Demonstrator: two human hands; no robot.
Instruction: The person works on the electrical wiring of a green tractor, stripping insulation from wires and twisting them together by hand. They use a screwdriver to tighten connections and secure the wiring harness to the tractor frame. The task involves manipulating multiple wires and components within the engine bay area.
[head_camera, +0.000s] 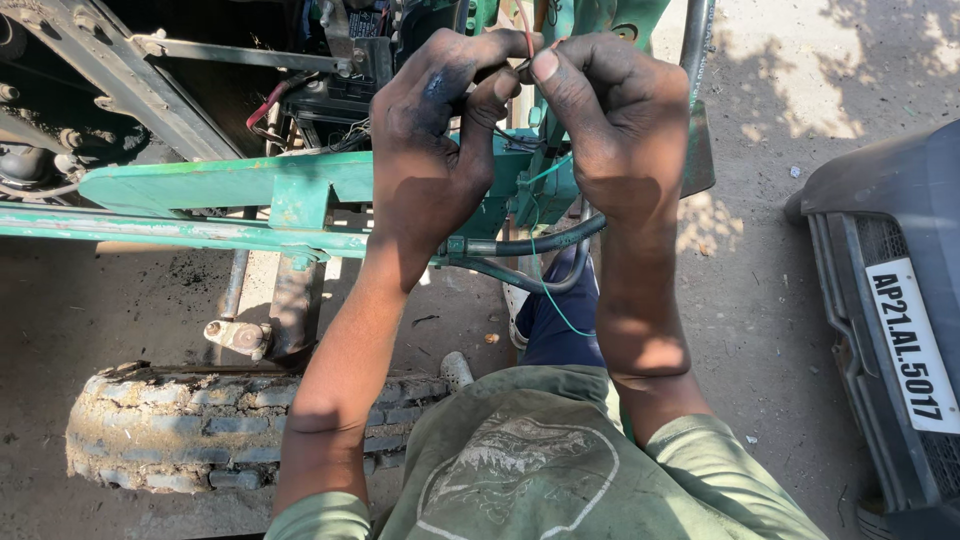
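Pinching a thin red wire (524, 30) between both hands, left hand (435, 130) and right hand (620, 120), above the green frame (230, 185); wire ends look not yet joined, green wire (560, 310) hanging loose

There is a single view, from a camera worn on the person's head, looking steeply down past the chest and forearms to the dusty ground (760, 300). It sits close: the left hand (435, 150) and right hand (615, 130) fill the upper middle. The green frame (220, 195) lies at far left, a tyre (190, 425) near left, a dark bumper (890, 300) at the right edge.
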